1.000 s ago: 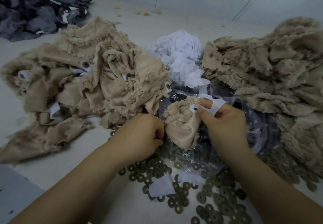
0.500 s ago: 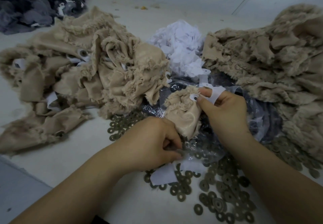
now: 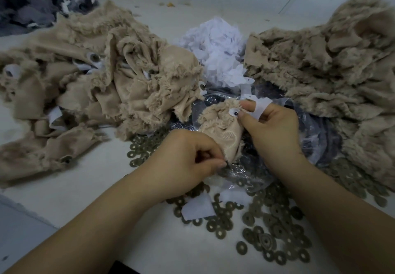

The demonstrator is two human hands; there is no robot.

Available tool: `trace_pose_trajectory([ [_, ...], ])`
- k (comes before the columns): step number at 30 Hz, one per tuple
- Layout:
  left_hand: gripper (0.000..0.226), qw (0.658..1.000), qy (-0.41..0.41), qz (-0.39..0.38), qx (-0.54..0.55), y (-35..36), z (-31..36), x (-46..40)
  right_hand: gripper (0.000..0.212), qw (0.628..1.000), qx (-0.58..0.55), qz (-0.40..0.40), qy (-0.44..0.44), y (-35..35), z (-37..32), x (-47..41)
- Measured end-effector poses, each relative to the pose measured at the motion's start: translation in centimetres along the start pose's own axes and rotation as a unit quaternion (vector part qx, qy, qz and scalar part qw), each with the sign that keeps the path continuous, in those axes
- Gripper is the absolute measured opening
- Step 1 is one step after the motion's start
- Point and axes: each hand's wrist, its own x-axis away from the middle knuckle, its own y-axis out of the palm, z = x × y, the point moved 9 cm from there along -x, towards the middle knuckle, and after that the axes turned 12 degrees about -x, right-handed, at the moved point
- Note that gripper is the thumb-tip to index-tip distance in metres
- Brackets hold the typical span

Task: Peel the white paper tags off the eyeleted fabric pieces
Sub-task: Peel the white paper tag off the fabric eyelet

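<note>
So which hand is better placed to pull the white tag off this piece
Right. The right hand already pinches the white tag at the eyelet, while the left hand grips the fabric piece lower down.

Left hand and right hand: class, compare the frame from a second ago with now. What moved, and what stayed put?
The left hand dropped from beside the fabric piece towards the person, its fingers pinched at the lower edge. The right hand kept its grip at the top, a white tag on its finger. The piles did not shift.
</note>
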Motion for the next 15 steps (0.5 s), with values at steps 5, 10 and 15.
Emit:
trace_pose_trajectory([
  [5, 0.007, 0.996, 0.065, -0.037, -0.050, 2.5, 2.9, 0.1, 0.014, 1.000, 0.004, -0.001, -0.005, 0.0, -0.1, -0.1],
  [10, 0.032, 0.993, 0.082, -0.073, -0.032, 3.8, 4.0, 0.2, 0.026, 1.000, -0.002, -0.009, -0.009, 0.3, -0.5, 0.0],
  [15, 0.011, 0.989, 0.053, -0.130, -0.054, 3.2, 2.6, 1.1, 0.014, 1.000, 0.009, 0.003, 0.000, 0.3, -0.2, -0.1],
])
